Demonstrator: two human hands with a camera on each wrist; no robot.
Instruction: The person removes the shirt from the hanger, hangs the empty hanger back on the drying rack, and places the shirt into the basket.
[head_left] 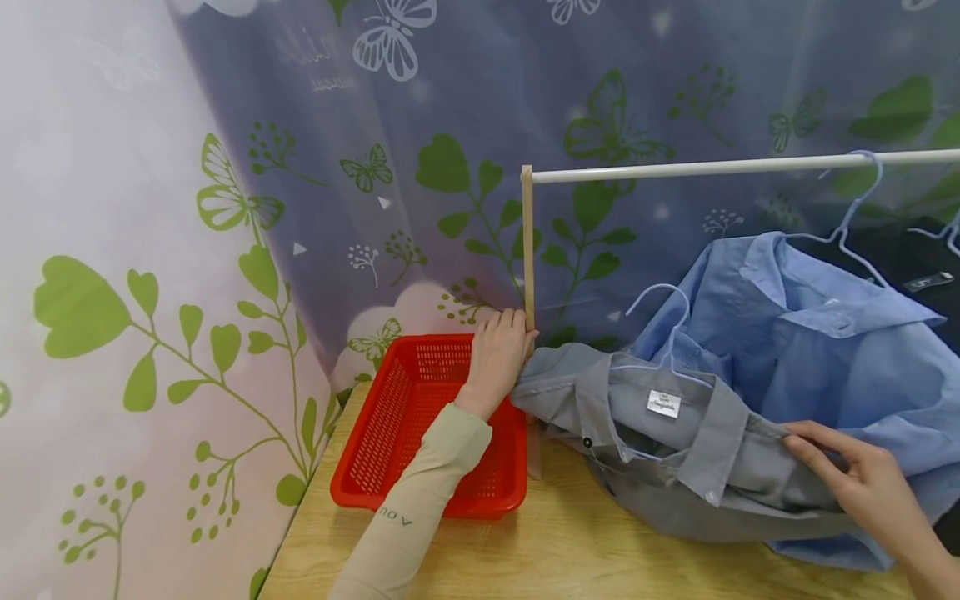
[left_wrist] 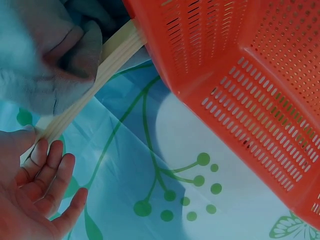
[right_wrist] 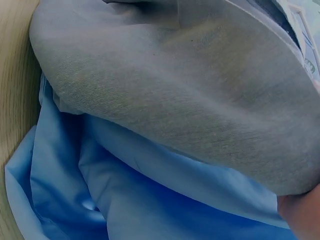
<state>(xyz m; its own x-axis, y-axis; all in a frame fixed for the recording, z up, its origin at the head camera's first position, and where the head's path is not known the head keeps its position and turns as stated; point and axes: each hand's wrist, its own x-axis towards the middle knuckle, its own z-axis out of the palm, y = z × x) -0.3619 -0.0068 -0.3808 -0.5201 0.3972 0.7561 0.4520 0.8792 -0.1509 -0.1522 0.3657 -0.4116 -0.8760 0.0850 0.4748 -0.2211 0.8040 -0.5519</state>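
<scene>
In the head view my left hand is at the wooden post of a clothes rack, above the right side of a red basket. The left wrist view shows thumb and fingertips pinching that post. A grey collared shirt on a pale hanger slants low beside the post, its hook off the rail. My right hand grips the shirt's right shoulder, thumb above the cloth. In the right wrist view the grey shirt covers much of the picture, and only a little of the hand shows.
The red basket stands on the wooden table, left of the post. A white rail carries a blue shirt behind the grey one. Farther right hangs a dark garment. A patterned curtain closes off the back.
</scene>
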